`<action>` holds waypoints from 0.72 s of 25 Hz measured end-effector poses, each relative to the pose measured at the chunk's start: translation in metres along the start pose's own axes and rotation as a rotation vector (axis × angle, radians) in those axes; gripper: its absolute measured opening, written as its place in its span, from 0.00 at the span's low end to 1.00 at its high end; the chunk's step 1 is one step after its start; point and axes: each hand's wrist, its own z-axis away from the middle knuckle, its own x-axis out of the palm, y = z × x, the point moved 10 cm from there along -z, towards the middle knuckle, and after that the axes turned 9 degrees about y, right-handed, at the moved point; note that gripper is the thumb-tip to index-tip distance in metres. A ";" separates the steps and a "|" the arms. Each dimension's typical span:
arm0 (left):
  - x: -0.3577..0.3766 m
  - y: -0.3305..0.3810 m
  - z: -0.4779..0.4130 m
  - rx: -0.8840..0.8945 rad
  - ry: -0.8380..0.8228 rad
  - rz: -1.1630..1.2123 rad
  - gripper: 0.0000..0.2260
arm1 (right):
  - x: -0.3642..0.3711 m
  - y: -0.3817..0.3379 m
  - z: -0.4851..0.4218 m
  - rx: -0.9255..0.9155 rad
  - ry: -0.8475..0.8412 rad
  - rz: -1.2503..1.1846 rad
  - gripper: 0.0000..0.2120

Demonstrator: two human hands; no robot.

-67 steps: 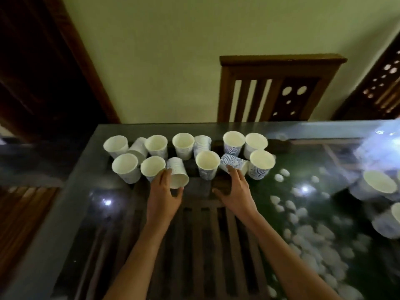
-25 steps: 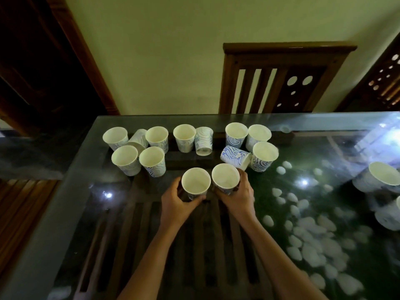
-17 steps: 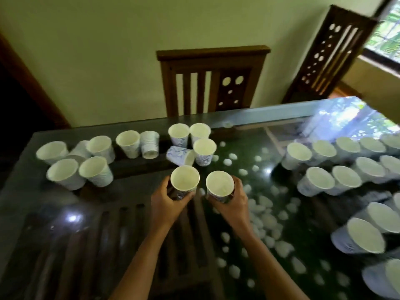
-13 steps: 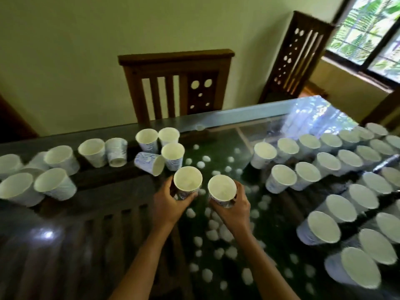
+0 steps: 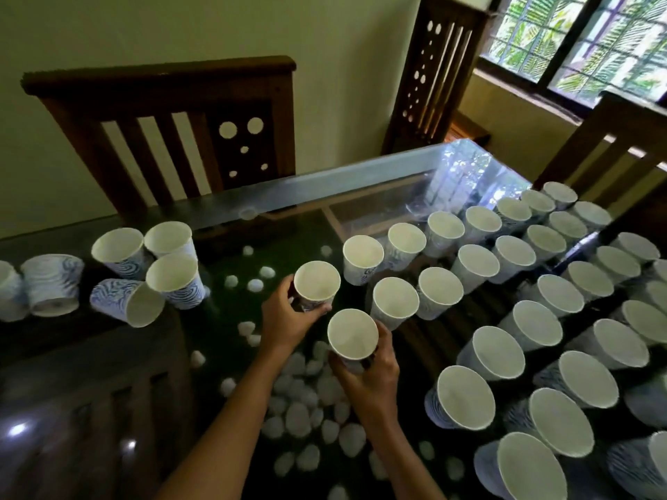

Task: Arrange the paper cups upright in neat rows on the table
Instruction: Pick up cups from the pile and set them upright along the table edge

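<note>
My left hand (image 5: 285, 319) grips an upright white paper cup (image 5: 317, 285) with a blue swirl pattern, held just left of the near ends of the rows. My right hand (image 5: 371, 369) holds a second upright cup (image 5: 352, 333) a little nearer to me. Several rows of upright cups (image 5: 505, 268) fill the right half of the glass table (image 5: 325, 185). On the left stands a loose group (image 5: 169, 261) of cups, one of them lying on its side (image 5: 126, 301) and one upside down (image 5: 52, 283).
White pebbles (image 5: 306, 409) show beneath the glass. A wooden chair (image 5: 173, 131) stands at the far edge, another chair (image 5: 613, 146) at the right end, and a carved wooden panel (image 5: 436, 74) leans by the window.
Each hand picked a cup out of the left group and carried it rightward toward the rows. My view swung right, bringing the rows of cups into sight.
</note>
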 end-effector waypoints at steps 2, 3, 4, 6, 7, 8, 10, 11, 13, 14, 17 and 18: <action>0.006 -0.004 -0.002 -0.007 0.003 0.008 0.32 | 0.002 0.000 -0.001 -0.009 0.004 -0.015 0.31; 0.008 -0.005 -0.003 -0.013 0.007 0.019 0.32 | 0.003 0.002 0.000 -0.009 0.005 -0.019 0.31; 0.009 -0.005 -0.004 -0.013 0.013 0.034 0.31 | 0.005 0.003 0.000 -0.006 0.003 -0.020 0.31; 0.010 -0.006 -0.005 -0.013 0.014 0.044 0.31 | 0.007 0.004 0.001 -0.008 -0.009 -0.017 0.31; 0.011 -0.007 -0.005 -0.013 0.003 0.039 0.31 | 0.009 0.005 0.001 -0.010 -0.022 -0.017 0.31; 0.012 -0.009 -0.005 -0.015 -0.008 0.029 0.33 | 0.010 0.006 0.003 -0.008 -0.038 -0.013 0.31; 0.009 -0.017 -0.003 -0.039 -0.020 0.008 0.37 | 0.009 0.007 0.007 -0.006 -0.060 0.002 0.33; 0.004 -0.020 0.001 -0.059 -0.017 0.005 0.37 | 0.006 0.007 0.011 -0.010 -0.064 0.014 0.35; -0.012 -0.026 0.011 -0.086 -0.003 0.023 0.36 | 0.001 0.009 0.022 -0.009 -0.058 0.056 0.38; -0.022 -0.030 0.017 -0.099 0.006 0.032 0.35 | -0.003 0.008 0.028 0.002 -0.051 0.089 0.39; -0.056 -0.042 0.038 -0.162 0.021 0.072 0.33 | -0.013 0.005 0.047 0.052 -0.015 0.151 0.39; -0.066 -0.045 0.044 -0.177 0.016 0.092 0.33 | -0.017 0.001 0.052 0.060 0.012 0.147 0.38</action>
